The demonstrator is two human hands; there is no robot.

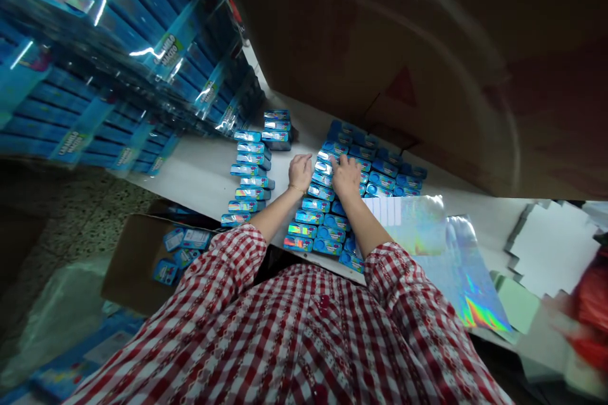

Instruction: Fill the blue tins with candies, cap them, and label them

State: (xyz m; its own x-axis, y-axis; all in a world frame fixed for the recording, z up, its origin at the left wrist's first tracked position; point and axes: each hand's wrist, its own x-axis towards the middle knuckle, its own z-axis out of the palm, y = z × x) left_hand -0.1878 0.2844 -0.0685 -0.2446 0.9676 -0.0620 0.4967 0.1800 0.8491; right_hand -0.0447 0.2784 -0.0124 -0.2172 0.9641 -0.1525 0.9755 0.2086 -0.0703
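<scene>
Rows of small blue boxes (327, 234) stand closely packed on the white table, several with shiny silver stickers on their upward faces. My right hand (346, 177) rests over these rows, its fingers stretched onto a stickered box (324, 168). Just left of the same column is my left hand (299, 173), its fingers loosely bent and apart at the box ends. Nothing shows in either hand, though the undersides of the fingers are hidden. Holographic sticker sheets (430, 224) lie to the right, one overlapping the boxes.
Another column of blue boxes (251, 171) stands to the left, beside a short stack (277, 130). Plastic-wrapped blue packs (142, 44) rise at upper left. A large cardboard carton (403, 25) looms behind. An open carton (130, 259) holding boxes sits below the table's left edge.
</scene>
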